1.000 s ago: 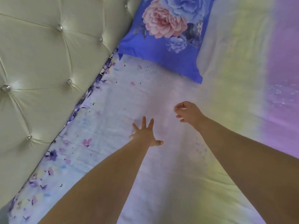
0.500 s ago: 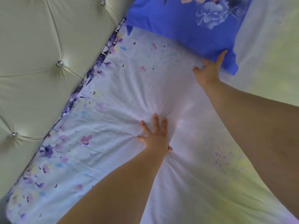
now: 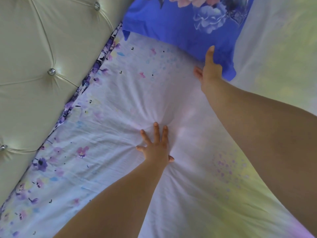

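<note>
My left hand [image 3: 157, 148] presses flat on the pale floral bed sheet [image 3: 106, 152], fingers spread, and the cloth creases in rays around it. My right hand [image 3: 210, 73] reaches further up the bed to the near edge of the blue pillow [image 3: 173, 23] with pink and blue flowers. One straight finger lies on the pillow's blue cloth and the thumb sticks out to the left over the sheet. Its other fingers do not show.
A cream tufted headboard [image 3: 34, 57] with shiny buttons runs along the left side, tight against the sheet's purple-flowered edge. To the right the sheet turns yellow-green [image 3: 283, 57].
My left hand came down and now presses into the sheet. My right hand moved up from the middle of the bed to the pillow's edge and uncurled. The view has shifted toward the headboard.
</note>
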A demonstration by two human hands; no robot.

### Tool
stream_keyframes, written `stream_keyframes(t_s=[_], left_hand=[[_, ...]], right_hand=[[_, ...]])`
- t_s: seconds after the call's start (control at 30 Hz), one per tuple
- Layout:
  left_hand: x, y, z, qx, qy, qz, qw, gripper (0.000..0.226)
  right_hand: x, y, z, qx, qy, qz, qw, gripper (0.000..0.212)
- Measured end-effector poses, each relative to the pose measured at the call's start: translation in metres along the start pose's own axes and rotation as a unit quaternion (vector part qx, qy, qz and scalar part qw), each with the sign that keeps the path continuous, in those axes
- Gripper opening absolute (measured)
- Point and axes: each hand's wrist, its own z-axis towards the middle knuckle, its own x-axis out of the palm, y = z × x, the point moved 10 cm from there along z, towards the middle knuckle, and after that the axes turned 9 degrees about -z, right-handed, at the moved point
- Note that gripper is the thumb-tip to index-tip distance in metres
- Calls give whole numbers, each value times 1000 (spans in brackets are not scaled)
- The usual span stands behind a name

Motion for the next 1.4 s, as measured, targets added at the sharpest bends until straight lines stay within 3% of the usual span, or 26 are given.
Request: stream_keyframes(t_s=[0.1,0.2,0.33,0.47,0.57,0.73,0.77,0.8,0.87,0.9,0.97,1.07,1.2,1.27,1.33,1.4], left_hand=[[-1,0,-1,1,-5,-1,1000,118],[-2,0,-1,7,-11,3,1000,117],[-3,1,0,7,-23,7,1000,116],[-5,2,0,15,-45,9,999,115],[-7,2,-2,17,-56,12,998,115],[-8,10,-19,43,-80,-77,993,102],[-10,12,-34,55,-112,-147,981,93],[-15,19,-54,59,-166,-262,949,79],[-21,43,-116,28,-306,-444,842,47],[-26,49,-151,16,-369,-457,809,40],[-36,37,-198,51,-415,-426,802,46],[-35,20,-220,44,-362,-401,840,62],[9,26,-220,-112,-181,-490,845,86],[31,26,-227,-141,-106,-440,881,88],[48,27,-236,-137,-58,-357,922,86],[51,20,-242,-96,-48,-294,950,77]], right_hand=[[19,0,1,82,69,163,981,57],[33,8,9,92,72,181,977,39],[40,0,0,82,60,106,989,18],[11,-32,-30,74,37,16,996,31],[-11,-51,-65,63,39,2,997,17],[-73,-84,-149,58,29,-59,996,17],[-92,-93,-171,60,24,-76,995,15],[-113,-105,-193,62,16,-102,993,15],[-155,-134,-244,66,7,-161,985,18],[-173,-153,-272,79,7,-186,979,21],[-205,-191,-332,107,20,-241,964,32],[-250,-240,-413,139,76,-368,916,35],[-305,-281,-491,179,179,-517,818,33],[-322,-291,-514,189,237,-561,770,27],[-336,-287,-513,204,219,-538,788,16],[-353,-254,-501,177,90,-509,838,27]])
